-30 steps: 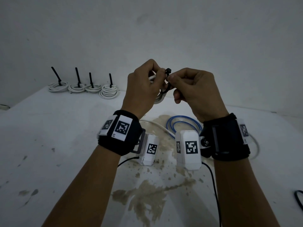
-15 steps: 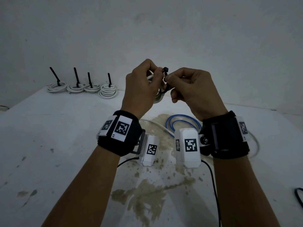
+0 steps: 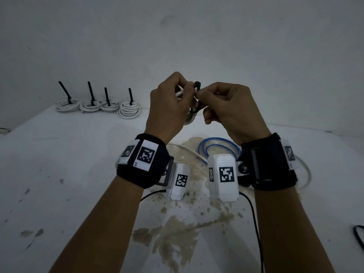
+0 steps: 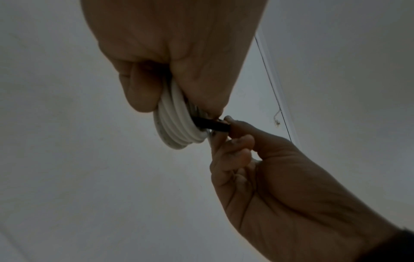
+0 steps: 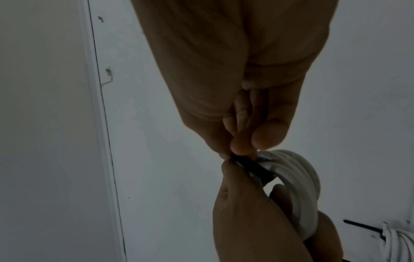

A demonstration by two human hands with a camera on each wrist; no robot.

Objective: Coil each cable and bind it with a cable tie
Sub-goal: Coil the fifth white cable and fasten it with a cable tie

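Both hands are raised above the white table (image 3: 59, 154). My left hand (image 3: 169, 103) grips a coiled white cable (image 4: 177, 124), also seen as the white coil (image 5: 298, 184) in the right wrist view. A black cable tie (image 3: 197, 89) loops round the coil. My right hand (image 3: 226, 103) pinches the cable tie (image 4: 212, 124) between thumb and forefinger right beside the left fingertips. The tie's strap (image 5: 251, 168) runs from that pinch to the coil. Most of the coil is hidden behind the left hand in the head view.
Several bound white coils (image 3: 98, 105) with upright black tie tails stand at the table's far left by the wall. A loose blue cable (image 3: 216, 148) and a white cable (image 3: 187, 152) lie under my wrists. A black cable (image 3: 358, 237) lies at the right edge.
Both hands have shifted slightly left and up with the coil. The right fingers have worked along the tie, and the grips remain the same.
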